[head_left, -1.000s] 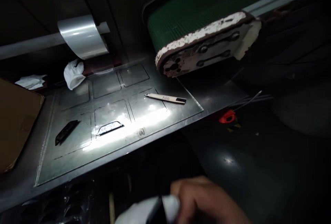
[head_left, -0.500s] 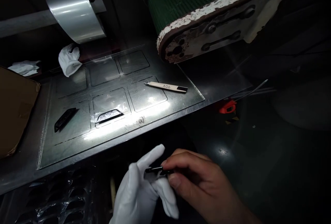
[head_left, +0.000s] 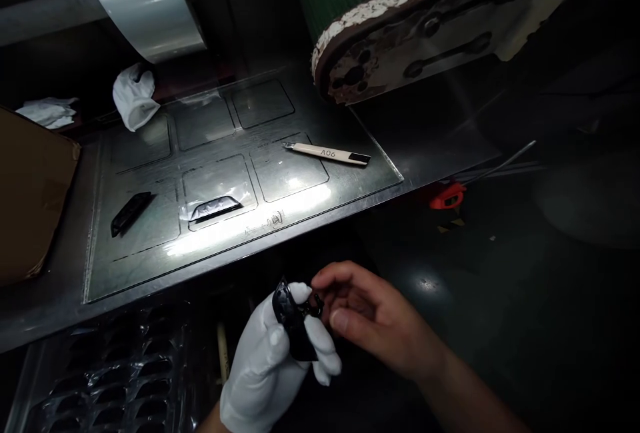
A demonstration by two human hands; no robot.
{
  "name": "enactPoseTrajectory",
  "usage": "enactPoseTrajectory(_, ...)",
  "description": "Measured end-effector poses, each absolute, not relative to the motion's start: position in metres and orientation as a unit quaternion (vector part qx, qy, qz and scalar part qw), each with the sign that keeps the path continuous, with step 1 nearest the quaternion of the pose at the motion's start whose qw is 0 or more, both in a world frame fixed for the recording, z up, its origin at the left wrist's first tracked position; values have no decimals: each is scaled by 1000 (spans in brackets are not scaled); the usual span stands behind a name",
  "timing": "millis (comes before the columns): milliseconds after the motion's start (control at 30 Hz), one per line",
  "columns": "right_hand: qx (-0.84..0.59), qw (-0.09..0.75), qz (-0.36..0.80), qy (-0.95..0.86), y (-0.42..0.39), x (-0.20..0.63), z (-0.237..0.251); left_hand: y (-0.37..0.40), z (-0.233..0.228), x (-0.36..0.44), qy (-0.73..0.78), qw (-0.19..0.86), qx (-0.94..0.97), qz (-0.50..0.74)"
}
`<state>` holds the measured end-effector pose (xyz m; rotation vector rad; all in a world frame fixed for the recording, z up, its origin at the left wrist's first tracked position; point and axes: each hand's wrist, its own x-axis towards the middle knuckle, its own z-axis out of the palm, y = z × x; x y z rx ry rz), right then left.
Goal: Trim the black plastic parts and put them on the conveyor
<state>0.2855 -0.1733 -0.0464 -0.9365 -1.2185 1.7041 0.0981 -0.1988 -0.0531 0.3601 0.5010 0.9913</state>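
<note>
My left hand [head_left: 270, 366], in a white glove, grips a small black plastic part [head_left: 293, 323] below the front edge of the metal worktable [head_left: 350, 180]. My bare right hand [head_left: 373, 316] pinches the top end of the same part with thumb and fingertips. On the table lie a second black part [head_left: 130, 211] at the left, another part wrapped in clear film [head_left: 215, 208] in the middle, and a beige utility knife [head_left: 327, 153] marked A06 toward the right.
A green conveyor belt end [head_left: 400, 26] overhangs the table's back right. A film roll [head_left: 143, 0] hangs at back left above a crumpled white glove [head_left: 133, 96]. Cardboard [head_left: 27, 206] lies at left. A black moulded tray [head_left: 100, 380] sits below left. An orange object [head_left: 447, 196] lies on the floor.
Both hands have risen into view from the bottom edge. The black part has turned from edge-on to upright in the gloved hand, with my right fingertips now at its top.
</note>
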Motion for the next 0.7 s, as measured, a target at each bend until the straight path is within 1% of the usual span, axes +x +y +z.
enactPoseTrajectory(67, -357, 383, 749, -406, -172, 284, -51, -198, -54, 98, 244, 830, 187, 465)
enactPoseTrajectory(133, -344, 353, 783, -378, -168, 283, -54, -195, -55, 96, 245, 829, 214, 454)
enactPoseTrajectory(300, -371, 275, 794, -396, -161, 288, -50, -183, -54, 83, 254, 870, 243, 345)
enactPoseTrajectory(367, -419, 256, 735, -468, -162, 287, -46, -177, -49, 81, 343, 850, 259, 304)
enactPoseTrajectory(400, -453, 264, 671, -524, -164, 285, -44, -175, -46, 82, 406, 819, 278, 294)
enactPoseTrajectory(467, -499, 308, 502, -636, -170, 279, -44, -170, -41, 86, 505, 745, 315, 302)
enactPoseTrajectory(500, -503, 336, 424, -674, -174, 276, -46, -169, -40, 88, 529, 717, 326, 315)
enactPoseTrajectory(533, -499, 362, 369, -696, -177, 273, -49, -167, -39, 90, 537, 704, 328, 330)
enactPoseTrajectory(567, -493, 378, 349, -702, -179, 272, -52, -166, -39, 91, 536, 703, 321, 340)
enactPoseTrajectory(600, -493, 381, 361, -694, -179, 271, -56, -165, -41, 91, 532, 712, 306, 341)
enactPoseTrajectory(633, -500, 372, 403, -670, -178, 271, -60, -165, -42, 90, 521, 730, 292, 334)
enactPoseTrajectory(700, -501, 327, 548, -585, -173, 274, -65, -165, -48, 86, 466, 781, 265, 320)
